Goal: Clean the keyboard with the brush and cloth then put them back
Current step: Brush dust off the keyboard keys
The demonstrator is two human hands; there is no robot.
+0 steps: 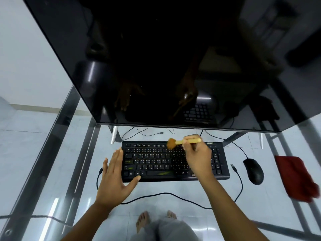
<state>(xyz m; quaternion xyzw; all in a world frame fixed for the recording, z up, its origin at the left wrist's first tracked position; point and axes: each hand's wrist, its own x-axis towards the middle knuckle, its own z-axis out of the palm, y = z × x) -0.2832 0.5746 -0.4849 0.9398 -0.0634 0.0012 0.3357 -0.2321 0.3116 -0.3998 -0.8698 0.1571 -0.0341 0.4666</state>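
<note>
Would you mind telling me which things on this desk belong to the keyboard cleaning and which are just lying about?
Job: keyboard, brush in the right hand, red cloth.
Lying about: mouse, monitor, loose cable.

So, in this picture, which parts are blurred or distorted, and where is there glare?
Head view: the brush bristles are smeared by motion, the keyboard legends stay fairly sharp. Head view: the wide lens slants the monitor edges and stretches the red cloth at the right border. Head view: the dark monitor dimly mirrors brush and keyboard; the glass table carries white light streaks.
</note>
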